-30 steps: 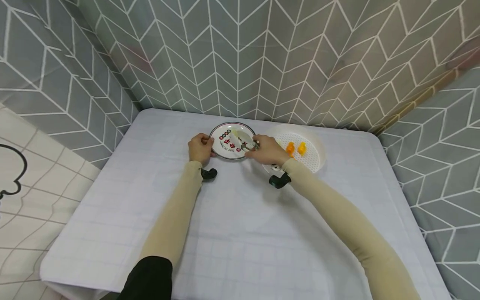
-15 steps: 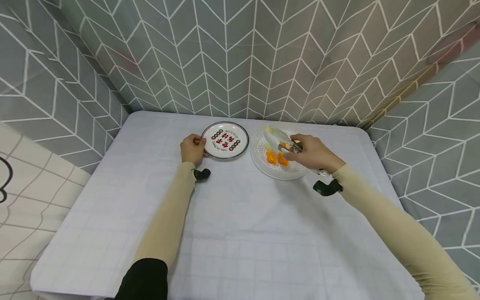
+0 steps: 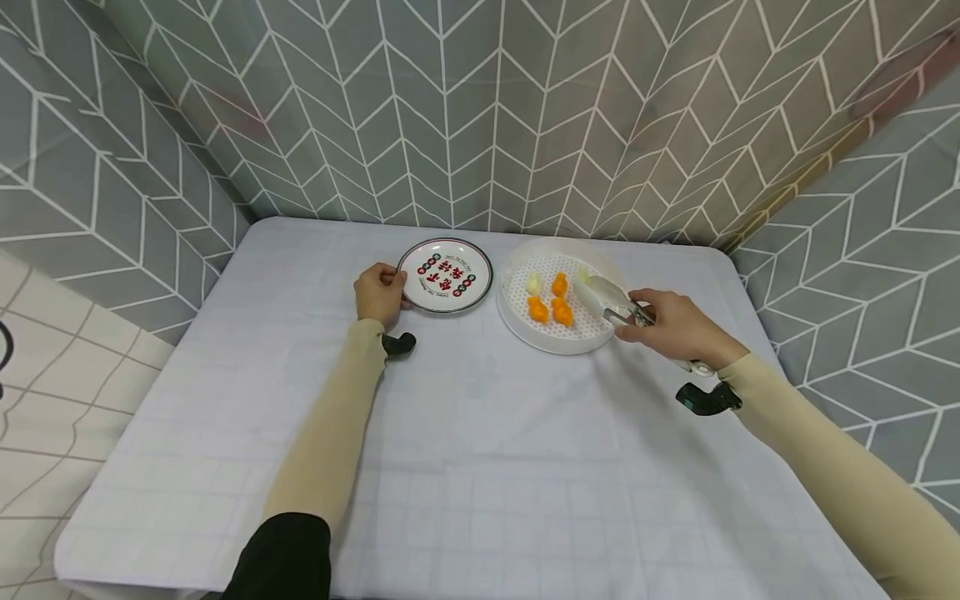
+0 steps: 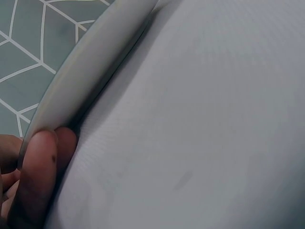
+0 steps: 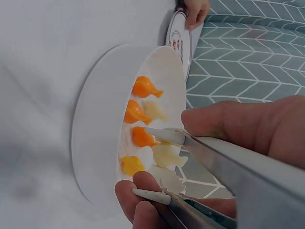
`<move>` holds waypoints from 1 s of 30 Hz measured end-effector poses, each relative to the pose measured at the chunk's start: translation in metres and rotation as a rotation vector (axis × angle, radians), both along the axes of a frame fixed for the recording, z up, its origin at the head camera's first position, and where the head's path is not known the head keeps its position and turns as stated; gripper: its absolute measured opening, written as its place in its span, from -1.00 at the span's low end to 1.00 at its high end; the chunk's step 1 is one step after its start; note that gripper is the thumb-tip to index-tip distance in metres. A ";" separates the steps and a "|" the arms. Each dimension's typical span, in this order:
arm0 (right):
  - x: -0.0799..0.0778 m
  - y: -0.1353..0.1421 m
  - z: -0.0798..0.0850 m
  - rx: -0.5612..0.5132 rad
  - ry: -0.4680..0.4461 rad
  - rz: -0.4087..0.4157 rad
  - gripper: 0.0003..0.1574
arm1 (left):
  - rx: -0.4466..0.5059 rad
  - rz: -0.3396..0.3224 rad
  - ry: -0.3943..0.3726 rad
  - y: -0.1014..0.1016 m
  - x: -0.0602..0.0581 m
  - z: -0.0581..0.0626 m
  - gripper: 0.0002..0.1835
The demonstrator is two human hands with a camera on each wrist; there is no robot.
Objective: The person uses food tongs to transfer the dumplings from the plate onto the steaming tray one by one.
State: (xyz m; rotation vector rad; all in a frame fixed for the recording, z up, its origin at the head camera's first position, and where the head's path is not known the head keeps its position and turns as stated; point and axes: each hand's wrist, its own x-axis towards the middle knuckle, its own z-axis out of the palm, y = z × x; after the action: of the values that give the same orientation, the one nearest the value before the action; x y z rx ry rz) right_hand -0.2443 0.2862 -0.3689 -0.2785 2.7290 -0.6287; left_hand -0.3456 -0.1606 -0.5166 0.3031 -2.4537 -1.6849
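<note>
My left hand (image 3: 380,294) pinches the left rim of a white plate (image 3: 480,287) with red characters and a dark edge line. In the left wrist view, fingertips (image 4: 40,148) press against the plate's side (image 4: 81,76). My right hand (image 3: 678,327) holds metal tongs (image 3: 641,314) with pale tips over the right part of a round white perforated tray (image 3: 517,327). Orange dumpling-shaped pieces (image 3: 562,312) and a pale yellow one (image 3: 533,283) lie in it. Between the tongs' arms in the right wrist view, pale frilled pieces (image 5: 167,156) show; I cannot tell whether they are gripped.
The plate and tray stand side by side near the back edge of a white-covered table (image 3: 480,450). Grey curtains (image 3: 465,117) with white chevron lines rise behind and at both sides. A tiled floor (image 3: 67,408) shows at the left.
My right hand has carried the tongs rightward from above the plate to above the tray. The left hand stays at the plate's rim. The head view has shifted slightly.
</note>
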 end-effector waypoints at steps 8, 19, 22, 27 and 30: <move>0.008 0.007 0.001 0.013 0.011 0.018 -0.02 | -0.003 -0.001 0.014 -0.003 -0.001 0.002 -0.70; 0.010 0.008 -0.004 0.019 -0.025 0.043 -0.07 | -0.022 0.011 0.011 -0.002 -0.004 0.001 -0.71; 0.008 0.008 -0.004 0.022 -0.026 0.057 -0.07 | -0.021 0.014 0.011 -0.002 -0.004 -0.001 -0.71; 0.005 0.009 -0.002 0.038 -0.048 0.073 -0.19 | -0.015 0.007 0.005 -0.001 -0.003 -0.003 -0.71; 0.003 0.010 0.001 0.055 -0.073 0.086 -0.20 | -0.009 0.009 -0.005 0.000 -0.003 -0.003 -0.71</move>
State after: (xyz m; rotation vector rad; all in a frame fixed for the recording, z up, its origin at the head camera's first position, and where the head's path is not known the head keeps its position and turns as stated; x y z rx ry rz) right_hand -0.2414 0.2964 -0.3680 -0.3509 2.6436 -0.5294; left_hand -0.3483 -0.1603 -0.5195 0.3175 -2.4586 -1.6712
